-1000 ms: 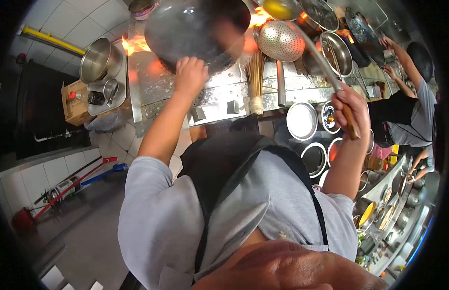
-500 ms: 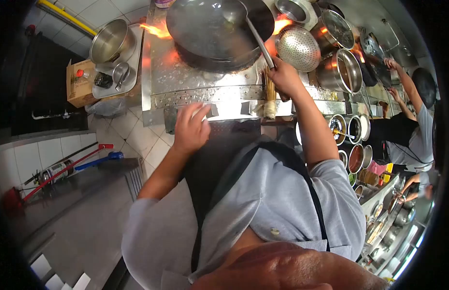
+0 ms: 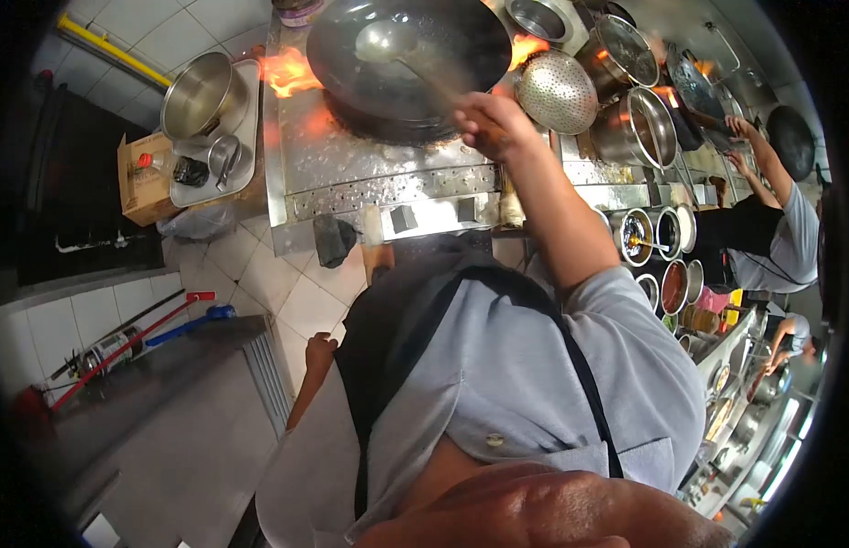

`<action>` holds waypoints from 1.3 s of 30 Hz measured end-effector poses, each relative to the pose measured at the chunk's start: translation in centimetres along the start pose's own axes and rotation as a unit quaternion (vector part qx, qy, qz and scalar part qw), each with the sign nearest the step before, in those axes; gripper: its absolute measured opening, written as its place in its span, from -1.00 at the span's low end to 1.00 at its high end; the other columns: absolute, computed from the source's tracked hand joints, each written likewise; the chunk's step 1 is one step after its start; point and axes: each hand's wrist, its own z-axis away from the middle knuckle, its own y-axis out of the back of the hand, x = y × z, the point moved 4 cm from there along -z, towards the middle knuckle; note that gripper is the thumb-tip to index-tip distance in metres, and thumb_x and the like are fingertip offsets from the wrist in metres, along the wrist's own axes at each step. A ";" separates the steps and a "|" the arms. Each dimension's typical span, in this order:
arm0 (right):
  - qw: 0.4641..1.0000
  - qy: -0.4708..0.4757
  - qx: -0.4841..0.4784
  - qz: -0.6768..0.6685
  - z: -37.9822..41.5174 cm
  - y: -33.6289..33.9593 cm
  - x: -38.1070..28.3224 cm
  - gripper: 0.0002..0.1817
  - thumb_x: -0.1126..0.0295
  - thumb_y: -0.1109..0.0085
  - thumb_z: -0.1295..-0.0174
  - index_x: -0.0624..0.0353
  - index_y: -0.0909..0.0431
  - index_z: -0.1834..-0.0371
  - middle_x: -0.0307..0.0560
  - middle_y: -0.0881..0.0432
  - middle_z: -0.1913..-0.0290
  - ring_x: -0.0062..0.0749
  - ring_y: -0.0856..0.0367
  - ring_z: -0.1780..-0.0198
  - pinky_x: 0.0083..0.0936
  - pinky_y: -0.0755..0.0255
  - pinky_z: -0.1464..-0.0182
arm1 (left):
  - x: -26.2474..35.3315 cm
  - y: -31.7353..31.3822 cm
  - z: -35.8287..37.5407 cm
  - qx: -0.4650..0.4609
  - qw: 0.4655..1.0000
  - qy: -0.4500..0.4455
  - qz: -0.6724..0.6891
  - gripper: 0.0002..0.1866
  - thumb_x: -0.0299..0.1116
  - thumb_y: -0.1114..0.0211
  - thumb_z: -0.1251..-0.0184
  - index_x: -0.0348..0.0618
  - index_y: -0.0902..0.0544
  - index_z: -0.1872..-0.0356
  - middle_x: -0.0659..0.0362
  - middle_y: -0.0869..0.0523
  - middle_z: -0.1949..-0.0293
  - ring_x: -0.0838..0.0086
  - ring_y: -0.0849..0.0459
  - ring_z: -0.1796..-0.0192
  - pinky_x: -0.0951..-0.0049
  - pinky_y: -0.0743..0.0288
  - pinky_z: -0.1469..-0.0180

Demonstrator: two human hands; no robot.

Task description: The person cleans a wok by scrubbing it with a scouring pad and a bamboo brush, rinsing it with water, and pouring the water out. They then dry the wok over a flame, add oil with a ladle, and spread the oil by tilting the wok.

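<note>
My right hand [image 3: 490, 128] is closed around the handle of a ladle [image 3: 380, 42]. The ladle's bowl rests inside a large dark wok [image 3: 461, 87], toward its left side; the handle is blurred. Flames [image 3: 289, 73] flare at both sides of the wok. At my left side hangs my left hand [image 3: 321, 345], partly hidden, its fingers curled with nothing visible in them. A perforated strainer [image 3: 557, 91] sits just right of the wok.
Steel pots [image 3: 636, 128] stand right of the strainer. Further right are sauce containers [image 3: 674, 285] and two other people at work. On the left, a tray [image 3: 251, 137] carries a steel bowl [image 3: 200, 96], a smaller pan and a bottle. A steel counter [image 3: 187, 411] stands lower left.
My left hand has dropped from before the stove to my side. My right hand has moved up and left, carrying the ladle's bowl to the wok's left side.
</note>
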 end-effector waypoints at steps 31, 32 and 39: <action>0.888 0.109 0.293 -0.338 -14.3 34.0 34.0 -0.70 0.28 0.03 -0.35 0.10 -0.52 -0.06 -0.10 -0.62 0.06 -0.27 -0.61 0.05 -0.25 -0.51 0.07 | 37.2 19.9 3.6 0.021 0.911 -0.053 0.410 -0.71 -0.51 -0.32 -0.19 -0.11 -0.31 0.30 0.20 -0.43 0.59 0.51 -0.41 0.67 0.48 -0.36 0.65; 0.880 0.097 0.309 -0.346 -14.6 33.4 34.6 -0.72 0.28 0.02 -0.34 0.10 -0.54 -0.03 -0.11 -0.63 0.07 -0.27 -0.62 0.08 -0.26 -0.52 0.10 | 36.7 20.1 4.9 0.025 0.908 -0.054 0.415 -0.72 -0.53 -0.31 -0.19 -0.11 -0.31 0.31 0.20 -0.43 0.60 0.50 -0.41 0.67 0.47 -0.36 0.64; 0.874 0.155 0.423 -0.183 -16.5 36.1 34.4 -0.62 0.18 -0.30 -0.16 0.25 -0.62 0.11 -0.12 -0.65 0.22 -0.43 -0.54 0.30 -0.30 -0.44 0.31 | 36.5 19.3 10.5 0.100 0.896 -0.073 0.427 -0.76 -0.50 -0.27 -0.22 -0.10 -0.32 0.37 0.22 -0.39 0.62 0.51 -0.40 0.64 0.49 -0.33 0.64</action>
